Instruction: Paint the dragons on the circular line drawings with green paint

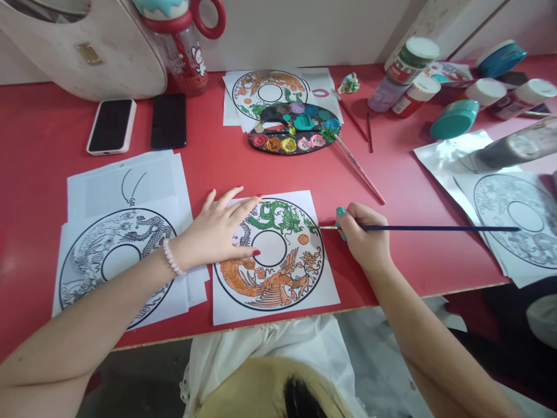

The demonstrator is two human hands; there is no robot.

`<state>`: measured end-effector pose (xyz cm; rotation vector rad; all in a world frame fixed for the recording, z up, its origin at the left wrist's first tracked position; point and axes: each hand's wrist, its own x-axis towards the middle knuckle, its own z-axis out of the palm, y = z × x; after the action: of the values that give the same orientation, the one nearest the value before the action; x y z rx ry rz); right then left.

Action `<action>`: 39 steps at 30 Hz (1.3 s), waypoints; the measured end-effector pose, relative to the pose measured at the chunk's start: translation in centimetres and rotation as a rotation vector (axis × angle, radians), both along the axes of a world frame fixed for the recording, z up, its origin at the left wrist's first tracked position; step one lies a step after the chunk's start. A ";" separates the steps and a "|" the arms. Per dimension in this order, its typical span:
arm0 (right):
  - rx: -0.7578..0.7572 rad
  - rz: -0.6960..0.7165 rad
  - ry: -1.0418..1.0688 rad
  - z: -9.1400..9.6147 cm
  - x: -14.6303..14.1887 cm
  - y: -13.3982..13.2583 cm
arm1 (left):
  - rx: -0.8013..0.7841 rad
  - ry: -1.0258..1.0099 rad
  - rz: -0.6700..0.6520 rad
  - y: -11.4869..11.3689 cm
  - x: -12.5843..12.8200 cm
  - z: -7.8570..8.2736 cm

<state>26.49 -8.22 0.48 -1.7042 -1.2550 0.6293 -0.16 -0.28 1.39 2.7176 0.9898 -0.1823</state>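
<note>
A white sheet (270, 241) with a ring-shaped print lies near the table's front edge; its dragon is painted green and its phoenix orange. Flat on the sheet's left part rests my left hand (224, 229), fingers spread, a pink bead bracelet at the wrist. My right hand (363, 232) is closed round a thin paintbrush (439, 228) with a long dark blue handle. The brush tip meets the ring's right side, by the green dragon's head. Beyond the sheet sits a dark paint palette (278, 130) with several coloured wells, a second paintbrush (359, 168) leaning on its right end.
Unpainted prints (117, 261) lie under my left forearm. Two phones (112, 126), a bag (87, 52) and a red-lidded bottle (187, 52) stand at the back left. Paint jars (407, 69) crowd the back right, near another person's print (513, 220).
</note>
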 end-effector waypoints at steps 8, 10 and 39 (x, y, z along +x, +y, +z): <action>-0.011 -0.002 0.024 -0.2 0.1 -0.2 | 0.011 0.004 -0.011 0.1 0.0 -0.2; -0.008 0.004 0.027 -0.2 0.1 -0.2 | 0.006 0.001 -0.007 0.1 0.0 -0.2; 0.149 0.051 0.079 -0.6 0.5 0.2 | -0.010 -0.057 0.011 0.1 0.1 -0.1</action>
<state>27.00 -8.04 -0.13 -1.5149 -1.2613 0.6115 -0.11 -0.17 1.28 2.6918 0.9843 -0.1072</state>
